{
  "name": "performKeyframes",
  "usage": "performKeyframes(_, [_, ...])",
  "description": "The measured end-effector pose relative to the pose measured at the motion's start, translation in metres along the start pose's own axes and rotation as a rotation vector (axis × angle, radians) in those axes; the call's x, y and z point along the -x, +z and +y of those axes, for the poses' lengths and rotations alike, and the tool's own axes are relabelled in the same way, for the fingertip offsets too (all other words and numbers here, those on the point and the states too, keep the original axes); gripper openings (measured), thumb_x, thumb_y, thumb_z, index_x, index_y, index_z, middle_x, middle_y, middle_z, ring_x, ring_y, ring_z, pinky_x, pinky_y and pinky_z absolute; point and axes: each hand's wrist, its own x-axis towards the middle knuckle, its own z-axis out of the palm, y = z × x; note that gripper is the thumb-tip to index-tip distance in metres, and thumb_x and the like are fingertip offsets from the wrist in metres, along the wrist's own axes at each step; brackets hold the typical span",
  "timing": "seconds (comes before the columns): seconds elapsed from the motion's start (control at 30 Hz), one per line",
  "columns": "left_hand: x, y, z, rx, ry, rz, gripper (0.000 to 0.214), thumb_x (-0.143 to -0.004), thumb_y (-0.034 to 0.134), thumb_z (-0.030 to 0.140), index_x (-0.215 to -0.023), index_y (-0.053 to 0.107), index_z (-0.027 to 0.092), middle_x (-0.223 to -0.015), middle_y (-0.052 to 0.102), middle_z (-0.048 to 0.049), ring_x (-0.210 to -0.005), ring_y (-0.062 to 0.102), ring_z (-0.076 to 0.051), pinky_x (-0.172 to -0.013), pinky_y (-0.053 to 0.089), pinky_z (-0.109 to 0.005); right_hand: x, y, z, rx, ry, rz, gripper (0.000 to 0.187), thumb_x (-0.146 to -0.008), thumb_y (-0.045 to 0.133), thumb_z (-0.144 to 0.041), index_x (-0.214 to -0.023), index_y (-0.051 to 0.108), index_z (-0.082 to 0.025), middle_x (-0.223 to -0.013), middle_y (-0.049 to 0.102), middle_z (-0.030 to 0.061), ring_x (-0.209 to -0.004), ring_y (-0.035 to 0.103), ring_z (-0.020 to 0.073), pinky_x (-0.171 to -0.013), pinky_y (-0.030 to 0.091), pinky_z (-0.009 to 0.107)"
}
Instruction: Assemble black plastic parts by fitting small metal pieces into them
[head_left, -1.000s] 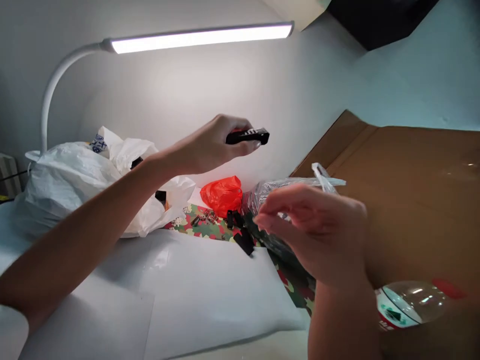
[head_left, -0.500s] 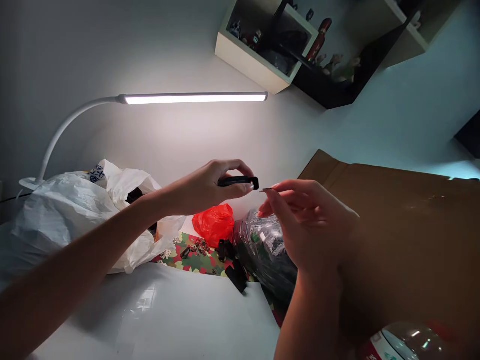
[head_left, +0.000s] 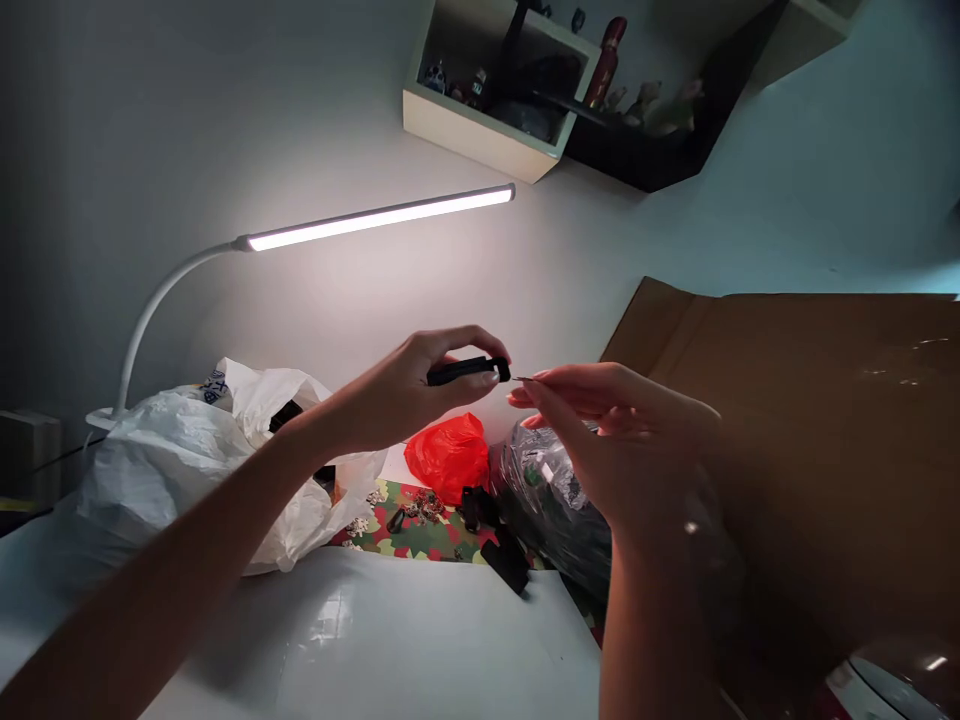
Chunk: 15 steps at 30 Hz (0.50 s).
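Observation:
My left hand is closed on a small black plastic piece, held level between thumb and fingers. Facing it, my right hand pinches a tiny thin metal piece between thumb and forefinger. The thin piece's tip points at the black piece's right end, very close to it; I cannot tell whether they touch. Below the hands, several black plastic pieces and a heap of small metal parts lie on a camouflage-patterned sheet.
A white plastic bag stands left under a lit lamp. Behind the parts sit a red bag and a clear bag of dark pieces. A cardboard box rises at right; a white surface lies in front.
The view has tilted and shifted a little. My right hand has brought the thin metal piece closer to the black piece's end. Both hands keep their grips.

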Motion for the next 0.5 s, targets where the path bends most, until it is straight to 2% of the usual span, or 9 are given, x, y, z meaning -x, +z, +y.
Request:
performKeyframes(0.13, [0.0,0.001,0.001,0.027,-0.01,-0.014,0.028,-0.103,0.063,0.04,-0.118,0.077,0.02,-0.071,0.053,0.0038,-0.063,0.036,-0.008,-0.055,0.028,-0.021,0.001,0.001,0.003,0.047,-0.047,0.022,0.012,-0.087,0.087,-0.016,-0.09,0.081,-0.026,-0.08,0.082,-0.004,-0.068,0.081,0.0174,-0.06,0.068,0.028])
performKeyframes(0.23, [-0.001,0.0,0.001,0.034,0.003,-0.007,0.03,-0.101,0.066,0.037,-0.113,0.083,0.016,-0.067,0.053,0.0032,-0.062,0.037,-0.008,-0.054,0.028,-0.022,0.002,0.0,0.002,0.115,-0.051,-0.015,0.009,-0.089,0.085,-0.019,-0.089,0.081,-0.027,-0.071,0.078,-0.0056,-0.061,0.078,0.0155,-0.057,0.063,0.027])
performKeyframes(0.33, [0.0,-0.004,0.003,0.065,-0.016,-0.045,0.028,-0.095,0.072,0.037,-0.103,0.086,0.014,-0.061,0.052,0.0036,-0.059,0.035,-0.008,-0.052,0.028,-0.022,0.001,-0.003,-0.001,0.084,-0.012,-0.111,0.006,-0.091,0.084,-0.023,-0.089,0.081,-0.028,-0.067,0.076,-0.0064,-0.057,0.074,0.0134,-0.058,0.061,0.027])
performKeyframes(0.5, [0.003,-0.011,0.006,0.118,-0.114,-0.163,0.024,-0.086,0.079,0.035,-0.081,0.085,0.012,-0.056,0.052,0.0022,-0.054,0.036,-0.007,-0.049,0.026,-0.022,-0.001,-0.01,-0.005,-0.121,0.085,-0.334,0.005,-0.09,0.084,-0.023,-0.087,0.081,-0.025,-0.067,0.076,-0.004,-0.052,0.069,0.012,-0.051,0.056,0.025])
